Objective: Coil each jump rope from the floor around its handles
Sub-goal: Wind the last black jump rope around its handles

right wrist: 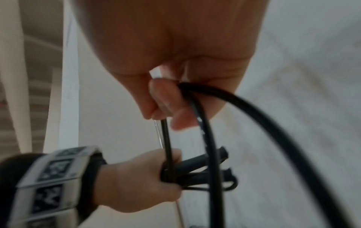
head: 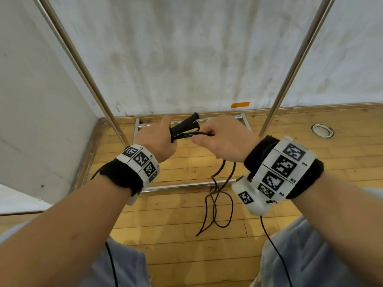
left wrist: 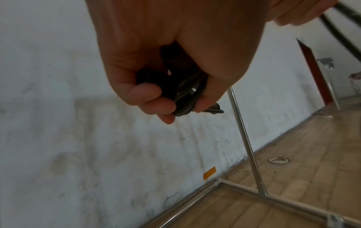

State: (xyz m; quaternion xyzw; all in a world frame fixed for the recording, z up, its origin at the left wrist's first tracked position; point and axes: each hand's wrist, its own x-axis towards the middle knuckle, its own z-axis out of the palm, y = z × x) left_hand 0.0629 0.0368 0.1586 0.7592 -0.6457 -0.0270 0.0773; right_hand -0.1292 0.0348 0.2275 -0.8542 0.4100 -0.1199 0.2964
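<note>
While you hold both forearms out in front of you, the nearest loose part of the jump rope (head: 215, 206) lies in slack loops on the wooden floor (head: 170, 245), between your knees and a metal bar of the frame (head: 186, 184) that runs across the boards. From those loops the dark cord rises to your right hand (head: 222, 137), whose curled fingers (right wrist: 166, 98) pinch a few strands, one long bight arcing away to the right. Just left of it, your left hand (head: 155, 141) is wrapped firmly round the two black handles (head: 186, 123), held side by side with their ends pointing up and away from you. The first turns of cord already cross the handles beside your left thumb.

Judging by how it drapes, the cord is light and limp, smooth enough to slip, and not fragile. It will probably spring loose unless each turn is kept taut. The handles look stiff, and seem the sound place to grip, while the cord is best guided close to them.

Farther off, the upright poles of the frame stand against a white wall (head: 196, 48) bearing a small orange tape strip (head: 240, 104).
</note>
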